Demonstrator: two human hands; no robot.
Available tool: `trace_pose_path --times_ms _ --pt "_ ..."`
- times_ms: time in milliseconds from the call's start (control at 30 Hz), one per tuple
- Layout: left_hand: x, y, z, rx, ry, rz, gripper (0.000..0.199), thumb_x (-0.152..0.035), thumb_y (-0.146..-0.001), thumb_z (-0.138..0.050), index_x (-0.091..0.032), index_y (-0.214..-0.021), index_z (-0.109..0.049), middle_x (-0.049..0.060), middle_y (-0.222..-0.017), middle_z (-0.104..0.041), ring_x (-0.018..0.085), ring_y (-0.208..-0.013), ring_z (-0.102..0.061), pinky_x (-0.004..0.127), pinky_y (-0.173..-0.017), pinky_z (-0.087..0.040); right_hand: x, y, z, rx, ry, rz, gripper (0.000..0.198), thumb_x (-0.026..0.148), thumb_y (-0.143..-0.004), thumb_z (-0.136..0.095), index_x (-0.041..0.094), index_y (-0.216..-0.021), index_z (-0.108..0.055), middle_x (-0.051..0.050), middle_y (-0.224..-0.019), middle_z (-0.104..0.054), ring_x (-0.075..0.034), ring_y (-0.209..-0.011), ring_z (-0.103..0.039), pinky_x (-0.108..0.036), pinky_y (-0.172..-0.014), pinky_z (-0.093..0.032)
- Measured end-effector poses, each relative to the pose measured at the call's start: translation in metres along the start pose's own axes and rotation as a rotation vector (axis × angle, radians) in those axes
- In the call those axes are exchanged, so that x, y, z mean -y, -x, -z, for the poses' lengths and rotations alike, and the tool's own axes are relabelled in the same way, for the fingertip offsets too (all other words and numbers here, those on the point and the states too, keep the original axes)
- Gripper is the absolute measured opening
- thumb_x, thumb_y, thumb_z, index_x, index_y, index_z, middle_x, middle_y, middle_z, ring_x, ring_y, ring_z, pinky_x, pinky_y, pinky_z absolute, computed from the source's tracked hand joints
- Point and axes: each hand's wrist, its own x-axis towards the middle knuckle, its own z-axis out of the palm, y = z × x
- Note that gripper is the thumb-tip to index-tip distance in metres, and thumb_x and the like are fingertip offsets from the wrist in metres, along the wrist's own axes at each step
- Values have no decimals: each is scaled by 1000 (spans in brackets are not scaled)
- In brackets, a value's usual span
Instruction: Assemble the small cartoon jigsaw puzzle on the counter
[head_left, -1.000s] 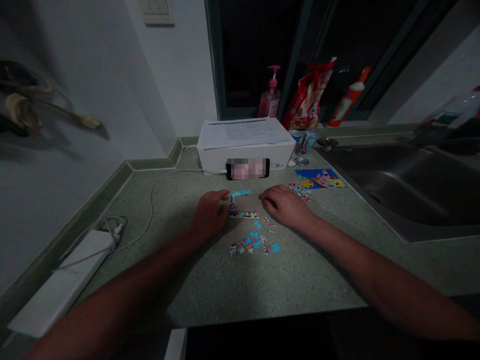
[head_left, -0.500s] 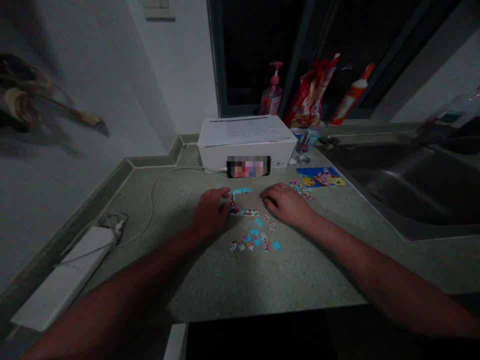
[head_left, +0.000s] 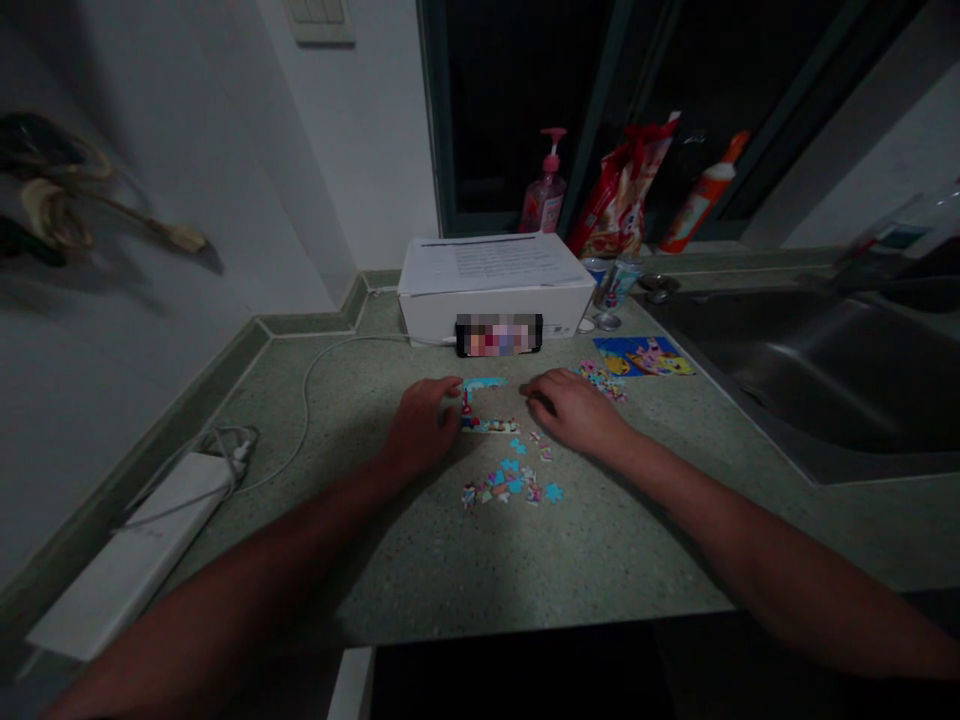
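Note:
A partly joined jigsaw puzzle (head_left: 491,426) lies on the counter, its top, left and bottom borders forming a C around bare counter. My left hand (head_left: 424,425) rests at its left edge, thumb and forefinger apart, holding nothing I can see. On the other side, my right hand (head_left: 574,405) lies with its fingers curled and the thumb close to the forefinger; anything between the tips is too small to make out. Nearer to me are loose puzzle pieces (head_left: 514,480), several of them light blue. A second heap of pieces (head_left: 600,380) lies beyond my right hand.
A phone (head_left: 499,336) leans on a white box (head_left: 495,290), its cable running left to a power strip (head_left: 142,560). A cartoon picture card (head_left: 645,356) lies by the metal sink (head_left: 825,380). Cans (head_left: 619,285), a pump bottle (head_left: 544,195) and a red bag (head_left: 626,190) stand behind.
My view has shifted very slightly. Both hands and the puzzle pieces keep their places.

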Motion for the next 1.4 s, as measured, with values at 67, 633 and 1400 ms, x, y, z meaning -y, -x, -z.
trace_pose_path --times_ms 67,633,1400 --pt "0 0 0 -2 2 2 47 -10 -89 -59 -17 -135 -68 10 -120 -80 30 -117 -73 53 -114 -56 -1 0 -1 1 2 8 22 17 -104 -61 16 -116 -78 -14 -113 -80 -29 -110 -71 -41 -103 -52" --pt "-1 0 0 -4 14 0 48 -10 -87 -59 -19 -133 -68 9 -119 -80 29 -115 -74 54 -112 -58 -2 0 -3 16 56 62 22 19 -106 -58 17 -106 -79 -15 -109 -79 -29 -107 -69 -42 -98 -51" --pt "-2 0 0 1 20 34 47 -8 -87 -61 -21 -132 -70 9 -119 -80 30 -118 -74 54 -115 -56 -3 0 -2 37 57 61 22 20 -107 -57 18 -106 -78 -13 -108 -78 -28 -107 -68 -41 -98 -50"
